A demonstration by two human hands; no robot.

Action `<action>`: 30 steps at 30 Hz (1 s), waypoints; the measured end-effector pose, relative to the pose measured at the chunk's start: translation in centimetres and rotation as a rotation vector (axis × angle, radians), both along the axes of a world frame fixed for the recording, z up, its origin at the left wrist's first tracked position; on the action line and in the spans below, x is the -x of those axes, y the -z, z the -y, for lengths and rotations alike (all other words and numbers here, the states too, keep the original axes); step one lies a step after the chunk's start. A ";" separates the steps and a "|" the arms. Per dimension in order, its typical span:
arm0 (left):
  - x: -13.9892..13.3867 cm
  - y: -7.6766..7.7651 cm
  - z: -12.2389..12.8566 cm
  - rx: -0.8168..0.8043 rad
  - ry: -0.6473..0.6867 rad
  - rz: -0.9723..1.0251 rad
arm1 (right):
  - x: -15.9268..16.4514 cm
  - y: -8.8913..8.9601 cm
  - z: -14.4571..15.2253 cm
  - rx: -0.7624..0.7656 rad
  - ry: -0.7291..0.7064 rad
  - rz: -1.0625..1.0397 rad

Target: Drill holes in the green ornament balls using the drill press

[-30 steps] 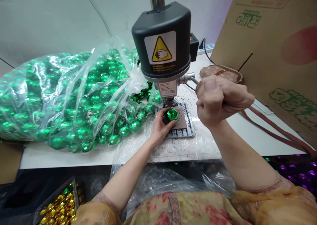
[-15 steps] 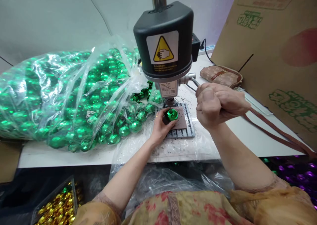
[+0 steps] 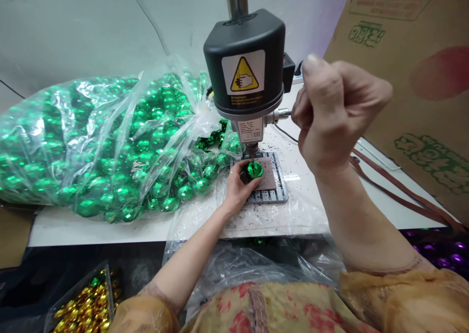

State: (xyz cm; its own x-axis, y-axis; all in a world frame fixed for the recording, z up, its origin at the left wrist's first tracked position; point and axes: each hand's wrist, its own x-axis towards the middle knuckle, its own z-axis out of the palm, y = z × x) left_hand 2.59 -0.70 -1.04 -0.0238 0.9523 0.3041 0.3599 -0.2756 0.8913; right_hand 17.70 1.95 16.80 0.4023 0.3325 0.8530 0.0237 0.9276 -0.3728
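Note:
A bench drill press (image 3: 245, 61) with a black motor housing and a yellow warning sticker stands before me. My left hand (image 3: 238, 180) curls its fingers around a shiny green faceted bead (image 3: 255, 169), pressing it on a brown pad (image 3: 269, 174) over the slotted metal base (image 3: 281, 188). The drill's tip sits right above the bead, at a dark opening in its top; whether it touches cannot be made out. Raised at the right, my right hand (image 3: 333, 110) is closed around the drill press lever, whose rod mostly hides behind the fist.
A large clear bag of green beads (image 3: 110, 147) fills the table's left. Dark shavings lie around the base. At right stand a cardboard box (image 3: 421, 108) and a brown strap (image 3: 399, 188). Below the table are gold beads (image 3: 86, 303) and purple beads (image 3: 447, 255).
My right hand has risen and come closer to the camera, turning the lever up. The left hand and bead have stayed in place. The brown purse is now hidden behind my right hand.

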 end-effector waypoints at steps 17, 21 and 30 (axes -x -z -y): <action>2.2 -1.4 8.1 -0.561 0.336 -0.450 | -0.2 -0.9 -0.2 0.078 -0.095 -0.004; 5.9 -3.9 -1.3 -0.356 -0.154 -0.522 | -0.2 -0.8 -0.3 0.053 -0.098 -0.020; 7.5 -4.2 -14.7 0.168 -0.169 -0.436 | 0.0 -0.7 -0.4 0.041 -0.089 -0.019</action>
